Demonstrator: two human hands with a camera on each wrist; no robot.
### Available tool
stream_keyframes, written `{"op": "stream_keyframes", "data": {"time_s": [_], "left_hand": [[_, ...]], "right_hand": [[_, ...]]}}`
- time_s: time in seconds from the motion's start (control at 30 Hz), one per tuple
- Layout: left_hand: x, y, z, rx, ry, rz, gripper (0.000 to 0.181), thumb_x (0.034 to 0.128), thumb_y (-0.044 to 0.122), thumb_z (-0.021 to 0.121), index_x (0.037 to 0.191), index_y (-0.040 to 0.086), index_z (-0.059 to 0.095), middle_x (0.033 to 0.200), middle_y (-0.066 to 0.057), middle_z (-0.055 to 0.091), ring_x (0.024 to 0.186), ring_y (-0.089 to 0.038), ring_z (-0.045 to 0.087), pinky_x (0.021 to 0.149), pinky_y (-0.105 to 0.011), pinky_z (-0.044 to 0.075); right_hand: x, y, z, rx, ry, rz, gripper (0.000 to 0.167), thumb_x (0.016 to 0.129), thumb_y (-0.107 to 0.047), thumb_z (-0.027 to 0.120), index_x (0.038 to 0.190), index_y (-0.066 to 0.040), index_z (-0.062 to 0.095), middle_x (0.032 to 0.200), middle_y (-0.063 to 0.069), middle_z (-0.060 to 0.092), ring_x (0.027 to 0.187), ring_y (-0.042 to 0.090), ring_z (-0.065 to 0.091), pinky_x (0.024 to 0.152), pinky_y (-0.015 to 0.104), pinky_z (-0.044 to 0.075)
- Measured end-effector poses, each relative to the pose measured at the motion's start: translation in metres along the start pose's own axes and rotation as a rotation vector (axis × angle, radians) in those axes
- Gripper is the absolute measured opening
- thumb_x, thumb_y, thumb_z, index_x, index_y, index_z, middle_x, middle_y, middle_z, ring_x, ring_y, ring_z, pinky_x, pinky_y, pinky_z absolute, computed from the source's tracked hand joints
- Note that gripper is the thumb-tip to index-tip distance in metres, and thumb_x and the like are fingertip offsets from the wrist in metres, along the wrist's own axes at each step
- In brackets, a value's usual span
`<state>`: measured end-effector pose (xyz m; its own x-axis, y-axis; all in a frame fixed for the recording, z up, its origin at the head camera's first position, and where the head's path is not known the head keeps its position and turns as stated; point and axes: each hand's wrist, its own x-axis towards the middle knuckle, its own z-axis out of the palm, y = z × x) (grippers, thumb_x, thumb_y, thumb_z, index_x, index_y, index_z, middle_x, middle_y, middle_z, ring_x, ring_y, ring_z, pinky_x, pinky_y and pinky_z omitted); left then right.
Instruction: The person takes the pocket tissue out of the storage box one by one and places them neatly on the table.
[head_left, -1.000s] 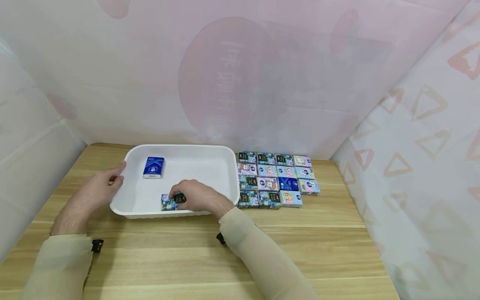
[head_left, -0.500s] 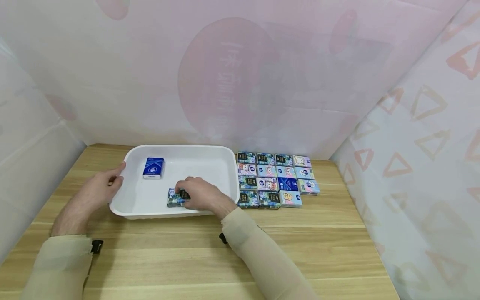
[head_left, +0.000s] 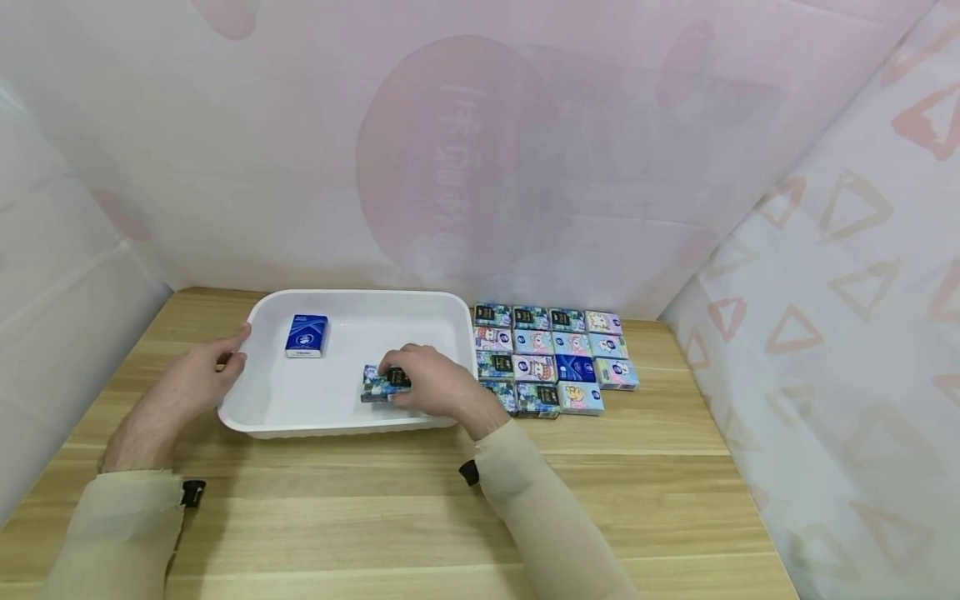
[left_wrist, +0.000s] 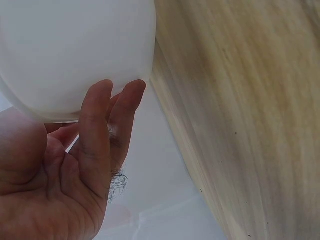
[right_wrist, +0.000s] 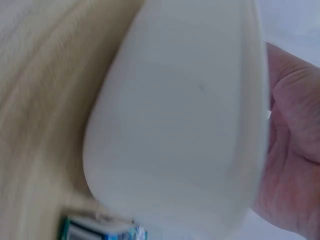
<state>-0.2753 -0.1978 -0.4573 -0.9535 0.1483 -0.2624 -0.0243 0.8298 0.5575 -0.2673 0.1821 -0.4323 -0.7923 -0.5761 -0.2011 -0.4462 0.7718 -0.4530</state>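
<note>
A white plastic tray [head_left: 438,325] stands on the table. My left hand [head_left: 189,379] grips its left rim; in the left wrist view the fingers [left_wrist: 95,120] lie against the tray's outer wall [left_wrist: 75,45]. Inside the tray, my right hand [head_left: 442,385] pinches a dark floral pocket tissue pack [head_left: 375,385] near the front right, with part of the pack hidden under the fingers. A blue tissue pack [head_left: 307,336] lies at the tray's back left. In the right wrist view the tray wall [right_wrist: 175,110] covers the fingertips and the held pack; only part of the hand [right_wrist: 295,145] shows.
Right of the tray, several tissue packs [head_left: 534,367] lie side by side in rows, floral, pastel cartoon and blue. The nearest rows almost touch the tray's side. Wooden table [head_left: 360,508] extends in front; printed cloth walls [head_left: 600,167] stand behind and at both sides.
My right hand has moved to the right across the tray with the floral tissue pack, away from the front middle. The left hand and the blue pack have stayed where they were.
</note>
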Motion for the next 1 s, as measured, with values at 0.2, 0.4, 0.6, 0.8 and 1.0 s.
{"op": "stream_keyframes", "data": {"time_s": [0.2,0.4,0.6,0.8,1.0], "left_hand": [[-0.001,0.001,0.0,-0.005,0.0,0.0,0.062,0.1282,0.023,0.039,0.182,-0.002,0.021,0.169,-0.054,0.041,0.134,-0.062,0.06,0.109,-0.074,0.056],[-0.001,0.001,-0.001,-0.007,-0.008,-0.006,0.063,0.1277,0.023,0.04,0.183,-0.001,0.021,0.169,-0.054,0.041,0.132,-0.061,0.06,0.11,-0.075,0.055],[0.0,0.001,-0.001,-0.007,-0.003,0.001,0.063,0.1277,0.024,0.04,0.183,-0.001,0.022,0.167,-0.053,0.044,0.126,-0.057,0.063,0.104,-0.067,0.058],[0.0,0.0,0.001,0.003,0.005,0.012,0.063,0.1281,0.025,0.039,0.182,-0.002,0.023,0.166,-0.053,0.046,0.124,-0.055,0.064,0.103,-0.066,0.058],[-0.001,0.0,0.0,-0.001,0.001,0.005,0.063,0.1281,0.024,0.039,0.182,-0.002,0.022,0.168,-0.053,0.044,0.125,-0.055,0.062,0.104,-0.067,0.057]], "right_hand": [[-0.019,0.015,-0.017,0.06,0.02,-0.001,0.044,0.107,-0.013,0.086,0.15,-0.013,0.076,0.156,0.006,0.076,0.142,0.023,0.072,0.123,0.036,0.058],[-0.04,0.032,-0.034,0.133,0.051,0.025,0.044,0.106,-0.008,0.083,0.149,-0.009,0.076,0.157,0.011,0.076,0.146,0.029,0.071,0.127,0.047,0.057],[-0.063,0.05,-0.049,0.157,0.08,0.06,0.043,0.106,-0.009,0.082,0.149,-0.007,0.076,0.154,0.012,0.076,0.135,0.029,0.072,0.12,0.05,0.061],[-0.087,0.072,-0.062,0.18,0.099,0.101,0.042,0.107,-0.011,0.081,0.148,-0.01,0.076,0.15,0.009,0.078,0.111,0.023,0.069,0.104,0.046,0.064],[-0.11,0.093,-0.071,0.203,0.116,0.142,0.045,0.105,-0.013,0.079,0.15,-0.01,0.075,0.152,0.01,0.078,0.129,0.028,0.074,0.114,0.053,0.064]]}}
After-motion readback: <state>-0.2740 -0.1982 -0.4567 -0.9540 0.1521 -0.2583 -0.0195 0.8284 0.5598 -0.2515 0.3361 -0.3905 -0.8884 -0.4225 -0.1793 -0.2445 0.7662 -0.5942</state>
